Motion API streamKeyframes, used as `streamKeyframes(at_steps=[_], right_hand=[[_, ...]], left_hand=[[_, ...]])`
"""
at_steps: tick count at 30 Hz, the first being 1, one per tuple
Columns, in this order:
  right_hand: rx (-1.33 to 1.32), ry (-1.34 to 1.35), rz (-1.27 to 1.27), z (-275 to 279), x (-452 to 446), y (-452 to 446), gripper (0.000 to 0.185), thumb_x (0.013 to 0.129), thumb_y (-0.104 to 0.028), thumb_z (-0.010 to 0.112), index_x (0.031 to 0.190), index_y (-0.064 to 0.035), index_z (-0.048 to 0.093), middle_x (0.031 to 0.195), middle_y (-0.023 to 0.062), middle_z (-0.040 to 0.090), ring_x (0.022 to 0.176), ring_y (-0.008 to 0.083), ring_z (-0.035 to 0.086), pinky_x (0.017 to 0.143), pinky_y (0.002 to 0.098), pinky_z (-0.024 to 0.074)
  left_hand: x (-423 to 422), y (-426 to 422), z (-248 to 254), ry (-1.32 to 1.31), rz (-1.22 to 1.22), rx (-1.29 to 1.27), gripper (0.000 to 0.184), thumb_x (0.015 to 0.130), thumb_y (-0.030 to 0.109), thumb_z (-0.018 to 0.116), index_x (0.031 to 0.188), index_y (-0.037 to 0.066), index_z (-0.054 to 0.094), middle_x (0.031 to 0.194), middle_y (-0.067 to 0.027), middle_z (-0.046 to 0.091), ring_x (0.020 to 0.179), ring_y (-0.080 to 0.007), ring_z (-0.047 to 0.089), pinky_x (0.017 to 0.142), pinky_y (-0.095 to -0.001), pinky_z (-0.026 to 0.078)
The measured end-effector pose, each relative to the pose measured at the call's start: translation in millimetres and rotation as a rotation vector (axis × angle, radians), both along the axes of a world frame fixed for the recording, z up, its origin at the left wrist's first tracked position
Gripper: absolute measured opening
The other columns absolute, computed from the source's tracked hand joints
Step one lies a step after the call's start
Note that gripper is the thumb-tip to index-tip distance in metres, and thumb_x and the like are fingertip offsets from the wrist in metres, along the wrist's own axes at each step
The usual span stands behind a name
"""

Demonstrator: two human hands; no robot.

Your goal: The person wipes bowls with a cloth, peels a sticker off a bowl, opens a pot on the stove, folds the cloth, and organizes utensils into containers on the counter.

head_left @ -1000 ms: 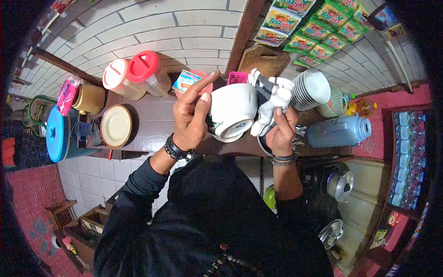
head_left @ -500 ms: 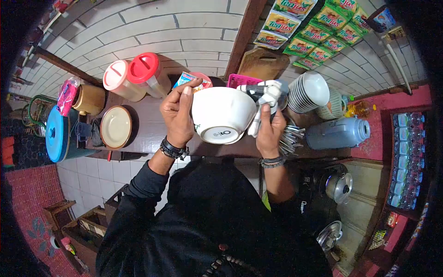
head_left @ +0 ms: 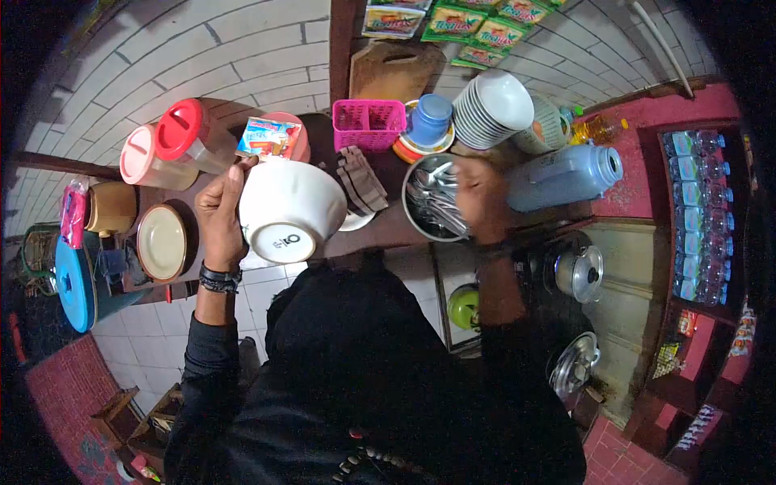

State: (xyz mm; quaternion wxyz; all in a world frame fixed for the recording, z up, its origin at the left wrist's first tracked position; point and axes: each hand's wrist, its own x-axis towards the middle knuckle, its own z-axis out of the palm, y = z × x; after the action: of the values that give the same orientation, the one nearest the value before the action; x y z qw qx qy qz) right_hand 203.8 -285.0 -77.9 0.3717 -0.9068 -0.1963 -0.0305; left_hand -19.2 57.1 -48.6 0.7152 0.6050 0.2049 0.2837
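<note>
My left hand (head_left: 223,212) grips a white bowl (head_left: 295,202) by its left side, tilted so its marked base faces me. My right hand (head_left: 483,198), smeared by motion, is over the right edge of a metal bowl full of spoons and forks (head_left: 436,198); its fingers cannot be made out. Between the two bowls a striped cloth (head_left: 361,183) lies on the counter, partly over a white plate. Behind the cutlery stand a pink basket (head_left: 368,125), a blue container (head_left: 430,119) and a stack of white bowls (head_left: 495,109).
A blue thermos (head_left: 566,176) lies right of my right hand. At left are a cream plate (head_left: 162,242), lidded pitchers (head_left: 184,133) and a blue-lidded tub (head_left: 73,283). Below the counter at right sit lidded pots (head_left: 579,273). A cutting board (head_left: 394,71) leans on the wall.
The view has shifted right. My right hand has left the striped cloth, which now lies on the counter, and moved over to the cutlery. My left hand still holds the white bowl.
</note>
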Motion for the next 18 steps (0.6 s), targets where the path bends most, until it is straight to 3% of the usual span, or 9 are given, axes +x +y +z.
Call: streamKeyframes(at_steps=[2,5,9,11,15,17,18], right_hand=[[-0.019,0.015,-0.039,12,33,-37,0.016,0.089,-0.012,0.070,0.100,-0.0047,0.078,0.092,0.0185,0.076,0.082,0.0321,0.074,0.081,0.0413,0.0580],[-0.256,-0.032,-0.007,7,60,-76,0.012,0.086,-0.015,0.076,0.093,-0.0056,0.078,0.083,0.0130,0.076,0.079,0.0242,0.075,0.075,0.0371,0.0578],[-0.409,-0.005,0.130,-23,62,-93,0.013,0.080,-0.015,0.077,0.090,-0.0066,0.078,0.082,0.0130,0.075,0.078,0.0254,0.074,0.074,0.0371,0.0578],[-0.509,0.077,0.217,-35,53,-86,0.009,0.074,-0.012,0.070,0.077,-0.0052,0.074,0.085,0.0169,0.075,0.077,0.0381,0.073,0.074,0.0448,0.0582],[-0.481,0.093,0.292,-50,51,-84,0.005,0.073,-0.010,0.069,0.074,-0.0060,0.073,0.084,0.0166,0.075,0.077,0.0400,0.072,0.073,0.0464,0.0581],[-0.374,-0.185,0.315,-71,70,-96,0.006,0.075,-0.012,0.072,0.076,-0.0067,0.074,0.081,0.0157,0.075,0.075,0.0347,0.073,0.072,0.0448,0.0582],[-0.376,-0.182,0.315,-57,67,-93,0.006,0.075,-0.012,0.072,0.076,-0.0067,0.074,0.081,0.0157,0.075,0.075,0.0347,0.073,0.072,0.0448,0.0582]], left_hand=[[-2,-2,-1,0.042,-0.101,-0.128,0.032,0.106,0.025,0.062,0.119,-0.002,0.074,0.108,-0.0074,0.076,0.093,-0.0090,0.068,0.085,-0.0263,0.053],[-5,-12,-13,0.061,-0.103,-0.125,0.031,0.105,0.022,0.063,0.121,-0.002,0.074,0.111,-0.0084,0.076,0.096,-0.0102,0.068,0.087,-0.0274,0.053],[-8,-20,-25,0.096,-0.091,-0.111,0.030,0.104,0.019,0.064,0.123,-0.002,0.072,0.118,-0.0110,0.075,0.106,-0.0130,0.068,0.095,-0.0302,0.052],[-9,-21,-25,0.109,-0.100,-0.103,0.030,0.104,0.018,0.064,0.123,-0.002,0.072,0.117,-0.0108,0.075,0.106,-0.0127,0.068,0.095,-0.0299,0.052],[-5,-26,-22,0.087,-0.089,-0.054,0.029,0.104,0.018,0.063,0.122,-0.003,0.072,0.116,-0.0096,0.075,0.104,-0.0113,0.067,0.093,-0.0286,0.052],[-2,-28,-15,0.073,-0.081,-0.035,0.030,0.104,0.018,0.063,0.122,-0.004,0.072,0.116,-0.0092,0.075,0.103,-0.0108,0.067,0.093,-0.0283,0.052],[-1,-29,-12,0.058,-0.072,-0.016,0.030,0.104,0.018,0.063,0.122,-0.004,0.072,0.116,-0.0088,0.075,0.102,-0.0103,0.067,0.092,-0.0279,0.052]])
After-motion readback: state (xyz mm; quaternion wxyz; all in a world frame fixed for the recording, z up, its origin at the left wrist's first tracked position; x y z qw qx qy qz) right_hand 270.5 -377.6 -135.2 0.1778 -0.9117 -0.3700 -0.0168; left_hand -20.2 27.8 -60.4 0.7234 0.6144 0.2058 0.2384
